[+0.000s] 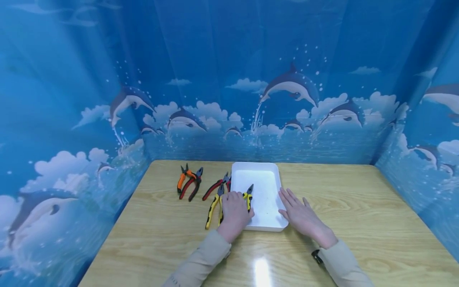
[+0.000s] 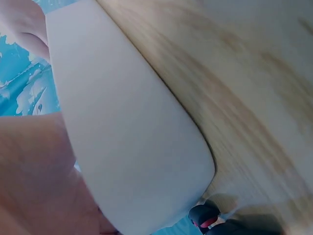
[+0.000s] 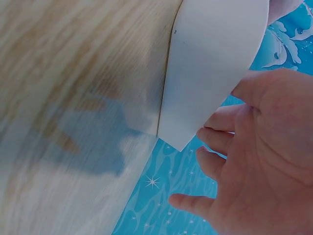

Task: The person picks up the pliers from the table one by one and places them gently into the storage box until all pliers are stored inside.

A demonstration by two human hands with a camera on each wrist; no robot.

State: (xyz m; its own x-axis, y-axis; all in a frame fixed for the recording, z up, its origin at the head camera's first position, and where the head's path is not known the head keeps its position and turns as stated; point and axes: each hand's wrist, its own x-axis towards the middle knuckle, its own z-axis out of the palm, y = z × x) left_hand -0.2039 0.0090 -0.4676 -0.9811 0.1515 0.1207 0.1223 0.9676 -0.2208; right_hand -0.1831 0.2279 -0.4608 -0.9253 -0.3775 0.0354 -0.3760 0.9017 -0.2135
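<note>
In the head view, my left hand (image 1: 236, 211) lies over the left edge of the white tray (image 1: 263, 217), with its thumb inside. Yellow-and-black pliers (image 1: 248, 198) sit in the tray beside this hand, jaws pointing away. Part of their handles is hidden under the hand, so whether I grip them or the rim cannot be made out. My right hand (image 1: 302, 216) rests at the tray's right edge, fingers extended. The right wrist view shows its thumb and fingers near the tray's wall (image 3: 210, 63). In the left wrist view, the tray's side (image 2: 132, 122) hides the left fingers.
Left of the tray lie long yellow-handled pliers (image 1: 212, 211) and red-and-black pliers (image 1: 212, 189), partly overlapping. Farther left are orange-handled pliers (image 1: 180, 183) and another red-and-black pair (image 1: 195, 186), close together. Behind the wooden table (image 1: 344, 199) hangs a blue dolphin-print curtain (image 1: 222, 139).
</note>
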